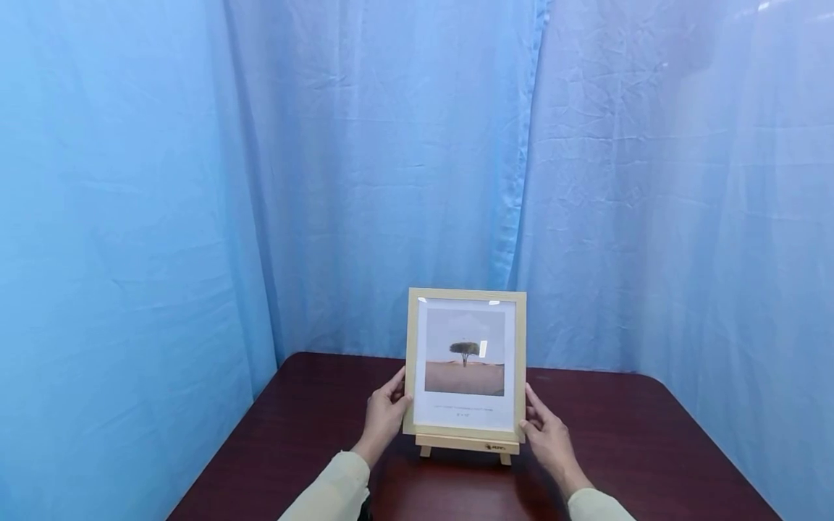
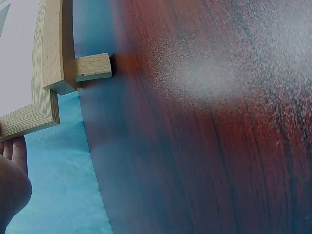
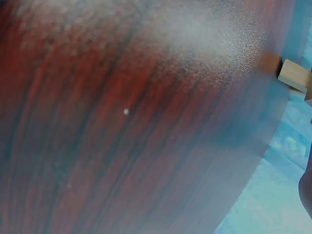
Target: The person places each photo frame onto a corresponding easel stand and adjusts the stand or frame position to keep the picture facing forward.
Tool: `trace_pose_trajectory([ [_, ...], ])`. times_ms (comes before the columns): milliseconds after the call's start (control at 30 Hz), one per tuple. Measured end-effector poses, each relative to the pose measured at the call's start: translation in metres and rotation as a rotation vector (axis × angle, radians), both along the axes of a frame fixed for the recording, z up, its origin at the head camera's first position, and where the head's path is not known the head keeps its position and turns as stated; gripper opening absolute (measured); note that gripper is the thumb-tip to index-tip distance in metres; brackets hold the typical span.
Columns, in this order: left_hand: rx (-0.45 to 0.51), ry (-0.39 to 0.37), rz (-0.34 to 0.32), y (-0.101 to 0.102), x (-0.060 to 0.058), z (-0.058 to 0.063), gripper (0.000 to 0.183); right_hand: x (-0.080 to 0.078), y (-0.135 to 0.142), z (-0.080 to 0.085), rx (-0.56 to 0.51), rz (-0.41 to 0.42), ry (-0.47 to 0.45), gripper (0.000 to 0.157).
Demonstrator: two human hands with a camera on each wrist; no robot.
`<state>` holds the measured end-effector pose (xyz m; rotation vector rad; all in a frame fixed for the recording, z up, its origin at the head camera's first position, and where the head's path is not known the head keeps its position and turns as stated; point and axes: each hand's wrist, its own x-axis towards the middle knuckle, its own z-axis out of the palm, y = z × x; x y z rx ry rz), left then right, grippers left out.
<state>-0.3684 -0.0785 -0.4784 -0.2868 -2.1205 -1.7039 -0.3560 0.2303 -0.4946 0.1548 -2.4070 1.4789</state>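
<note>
A light-wood picture frame (image 1: 465, 405) with a print of a lone tree leans upright on a small wooden easel (image 1: 456, 441). My left hand (image 1: 383, 416) grips its lower left edge, thumb in front and fingers at the side and behind. On the opposite edge, my right hand (image 1: 547, 438) holds the frame the same way, a little lower. The left wrist view has a corner of the picture frame (image 2: 39, 114), the easel's ledge (image 2: 58, 48) and one foot (image 2: 93, 66). Only a sliver of the right hand (image 3: 306, 192) and an easel foot (image 3: 294, 75) show in the right wrist view.
The easel stands on a dark red-brown wooden table (image 1: 625, 420) with rounded far corners. Blue curtains (image 1: 391, 181) hang behind the table and along both sides. Light glares off the tabletop in both wrist views.
</note>
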Motion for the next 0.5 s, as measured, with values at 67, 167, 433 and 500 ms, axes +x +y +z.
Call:
trace_pose_trajectory([
  [67, -0.006, -0.005, -0.006, 0.000, 0.000, 0.001, 0.057, 0.000, 0.000, 0.000, 0.000, -0.001, 0.003, 0.070],
  [167, -0.022, -0.014, -0.017, -0.001, -0.001, 0.003, 0.057, -0.001, 0.000, 0.000, 0.002, -0.010, 0.009, 0.071],
  [433, -0.135, -0.018, -0.002, -0.012, -0.005, 0.004, 0.049, 0.001, 0.000, 0.000, 0.009, -0.041, -0.030, 0.066],
  [500, -0.162, -0.009, 0.018, -0.018, -0.005, 0.006, 0.047, 0.002, 0.002, 0.000, 0.036, -0.050, -0.045, 0.065],
])
